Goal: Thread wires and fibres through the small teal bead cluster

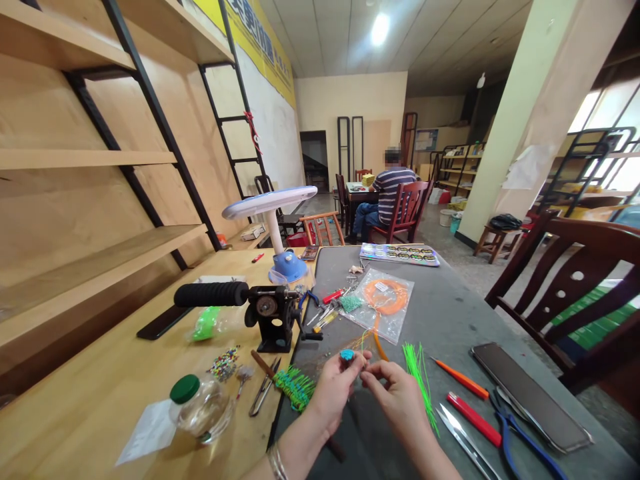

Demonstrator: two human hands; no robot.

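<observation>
My left hand (336, 387) is closed around a small piece with a bright blue top (347, 355); the rest of it is hidden by the fingers. Thumb and forefinger of my right hand (393, 387) pinch close against my left fingertips, and what they grip is too small to make out. An orange strip (381, 345) and thin yellow-green strands (366, 339) rise just behind the fingers. Bright green strands (419, 380) lie right of my right hand. Beside my left wrist is a bundle of green and blue knotted pieces (296, 390).
A black clamp tool with a foam handle (273, 317) stands at left, near a green-capped jar (200, 407) and loose beads (225, 363). At right lie tweezers (465, 440), blue pliers (515, 427), a red knife (474, 419) and a phone (530, 393). A person (393, 193) sits farther back.
</observation>
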